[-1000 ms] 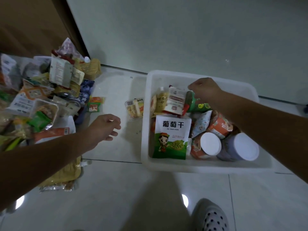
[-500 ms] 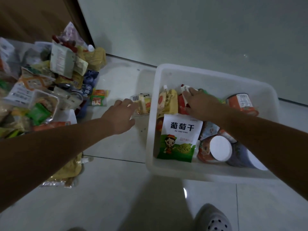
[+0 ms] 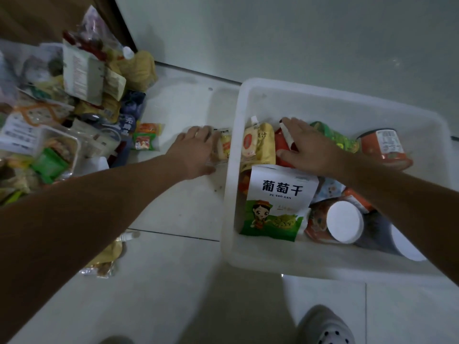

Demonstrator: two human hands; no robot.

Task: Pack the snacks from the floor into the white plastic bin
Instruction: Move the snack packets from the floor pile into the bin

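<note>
The white plastic bin [image 3: 347, 99] stands on the tiled floor at the right and holds several snacks: a white-and-green raisin bag [image 3: 275, 202], a yellow spouted pouch [image 3: 258, 145], a red pouch [image 3: 283, 147], a green packet [image 3: 332, 137], an orange can [image 3: 382, 147] and a white-lidded cup [image 3: 345, 222]. My right hand [image 3: 310, 150] lies flat, fingers straight, pressing on the red pouch inside the bin. My left hand [image 3: 193, 152] grips a small yellow snack packet [image 3: 223, 145] on the floor right beside the bin's left wall.
A large pile of mixed snack bags and boxes [image 3: 74, 108] fills the floor at the left. A small orange-green packet [image 3: 145, 139] lies between pile and bin. A wall runs behind; my dotted slipper [image 3: 325, 328] is at the bottom edge.
My left hand reached right from the pile to the small yellow packet beside the bin. My right hand let go of the green packet and flattened onto the red pouch.
</note>
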